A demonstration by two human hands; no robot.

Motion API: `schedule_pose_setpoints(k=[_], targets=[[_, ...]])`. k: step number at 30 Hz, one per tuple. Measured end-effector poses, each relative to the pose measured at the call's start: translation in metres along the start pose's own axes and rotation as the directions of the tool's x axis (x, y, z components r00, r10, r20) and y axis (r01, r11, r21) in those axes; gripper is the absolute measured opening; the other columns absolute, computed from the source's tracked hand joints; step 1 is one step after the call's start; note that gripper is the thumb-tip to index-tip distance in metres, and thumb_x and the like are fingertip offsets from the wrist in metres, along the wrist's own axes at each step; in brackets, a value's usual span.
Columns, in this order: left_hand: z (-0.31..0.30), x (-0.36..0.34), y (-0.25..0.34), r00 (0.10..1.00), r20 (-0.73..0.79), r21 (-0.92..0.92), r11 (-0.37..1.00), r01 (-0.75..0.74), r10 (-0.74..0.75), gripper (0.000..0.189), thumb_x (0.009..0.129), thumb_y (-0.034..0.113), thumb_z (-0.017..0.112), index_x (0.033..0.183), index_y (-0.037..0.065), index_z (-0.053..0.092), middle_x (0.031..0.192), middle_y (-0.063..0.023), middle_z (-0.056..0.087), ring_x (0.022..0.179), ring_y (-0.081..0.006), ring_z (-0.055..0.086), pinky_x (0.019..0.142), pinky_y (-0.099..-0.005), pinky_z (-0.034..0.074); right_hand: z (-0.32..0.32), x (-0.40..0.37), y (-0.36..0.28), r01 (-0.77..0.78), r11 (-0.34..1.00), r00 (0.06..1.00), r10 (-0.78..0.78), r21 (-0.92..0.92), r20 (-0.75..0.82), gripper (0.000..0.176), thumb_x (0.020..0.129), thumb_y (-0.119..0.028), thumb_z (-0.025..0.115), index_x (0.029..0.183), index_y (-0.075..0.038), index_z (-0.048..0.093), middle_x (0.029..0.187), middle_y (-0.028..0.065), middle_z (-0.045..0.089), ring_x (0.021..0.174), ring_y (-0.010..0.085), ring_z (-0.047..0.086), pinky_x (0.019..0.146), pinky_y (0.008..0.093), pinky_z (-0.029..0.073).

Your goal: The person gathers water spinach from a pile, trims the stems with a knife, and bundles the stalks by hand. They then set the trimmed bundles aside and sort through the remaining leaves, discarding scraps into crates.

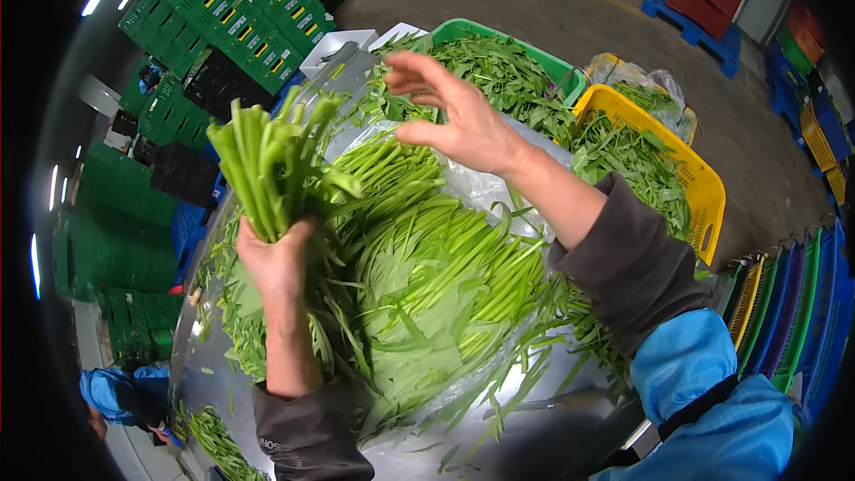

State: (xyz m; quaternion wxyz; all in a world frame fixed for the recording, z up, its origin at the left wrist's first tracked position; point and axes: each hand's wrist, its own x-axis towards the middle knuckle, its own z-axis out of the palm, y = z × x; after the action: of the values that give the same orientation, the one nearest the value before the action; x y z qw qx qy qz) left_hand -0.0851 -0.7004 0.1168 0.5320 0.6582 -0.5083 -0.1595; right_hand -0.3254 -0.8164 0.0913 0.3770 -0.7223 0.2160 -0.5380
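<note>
My left hand (274, 269) is closed around a bunch of water spinach (258, 165), its cut stems pointing up and its leaves hanging below. Fingers apart and holding nothing, my right hand (463, 125) is raised over the far side of the table, to the right of the bunch. Beneath both hands lies a large heap of water spinach (445, 276), stems and leaves layered on clear plastic. Part of the heap is hidden behind my left hand and its bunch.
A knife (525, 405) lies on the metal table (570, 374) near me. Beyond stand a green crate (557, 76) and a yellow crate (708, 205) of leafy greens. Green crates (258, 9) are stacked at the back left. Another person's blue sleeve (107, 392) shows at lower left.
</note>
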Motion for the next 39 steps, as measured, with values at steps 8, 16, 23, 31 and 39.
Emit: schedule_pose_setpoints(k=[8, 16, 23, 31, 39], targets=[[-0.002, -0.005, -0.001, 0.996, 0.093, -0.095, 0.995, 0.011, -0.003, 0.041, 0.067, -0.005, 0.072, 0.105, 0.000, 0.058, 0.096, -0.0049, 0.067, 0.083, -0.0127, 0.062, 0.078, -0.0264, 0.050, 0.015, -0.028, 0.035, -0.124, 0.830, 0.750, 0.438, -0.544, 0.496, 0.068, 0.070, -0.021, 0.073, 0.132, -0.003, 0.050, 0.133, 0.0202, 0.048, 0.121, 0.0346, 0.049, 0.103, 0.0450, 0.041], [0.003, -0.009, -0.006, 0.979, 0.206, -0.109, 0.994, 0.023, 0.000, 0.051, 0.066, -0.008, 0.070, 0.114, 0.001, 0.055, 0.102, -0.0048, 0.065, 0.088, -0.0129, 0.062, 0.083, -0.0271, 0.049, 0.038, -0.019, -0.010, 0.135, 0.921, 0.915, 0.026, -0.366, 0.403, 0.039, 0.074, -0.019, 0.073, 0.108, -0.001, 0.065, 0.084, 0.0232, 0.065, 0.083, 0.0369, 0.065, 0.078, 0.0412, 0.052], [-0.001, -0.009, 0.008, 0.908, 0.414, -0.020, 0.997, 0.077, -0.062, 0.056, 0.065, -0.009, 0.071, 0.116, 0.002, 0.053, 0.101, -0.0026, 0.064, 0.089, -0.0126, 0.061, 0.083, -0.0270, 0.049, 0.069, -0.017, -0.006, -0.049, 0.987, 0.983, 0.021, 0.152, 0.182, 0.033, 0.076, -0.017, 0.073, 0.104, 0.000, 0.065, 0.092, 0.0205, 0.067, 0.089, 0.0349, 0.065, 0.081, 0.0378, 0.051], [-0.060, -0.019, 0.029, 0.976, -0.141, 0.003, 0.986, -0.168, 0.166, 0.042, 0.067, 0.002, 0.077, 0.106, -0.002, 0.062, 0.097, -0.0072, 0.065, 0.086, -0.0158, 0.062, 0.082, -0.0295, 0.049, 0.084, -0.082, 0.053, 0.097, 0.866, 0.908, 0.125, -0.491, 0.401, 0.075, 0.085, -0.033, 0.067, 0.145, -0.005, 0.031, 0.147, 0.0194, 0.035, 0.136, 0.0342, 0.034, 0.114, 0.0445, 0.026], [-0.223, -0.115, 0.119, 0.816, -0.313, 0.522, 0.806, -0.279, 0.486, 0.035, 0.074, -0.002, 0.074, 0.107, -0.008, 0.063, 0.100, -0.0083, 0.067, 0.087, -0.0160, 0.061, 0.081, -0.0292, 0.049, 0.060, -0.083, -0.025, 0.119, 0.825, 0.916, 0.124, -0.553, 0.381, 0.052, 0.090, -0.025, 0.060, 0.137, -0.010, 0.045, 0.141, 0.0162, 0.042, 0.131, 0.0326, 0.040, 0.111, 0.0424, 0.031]])
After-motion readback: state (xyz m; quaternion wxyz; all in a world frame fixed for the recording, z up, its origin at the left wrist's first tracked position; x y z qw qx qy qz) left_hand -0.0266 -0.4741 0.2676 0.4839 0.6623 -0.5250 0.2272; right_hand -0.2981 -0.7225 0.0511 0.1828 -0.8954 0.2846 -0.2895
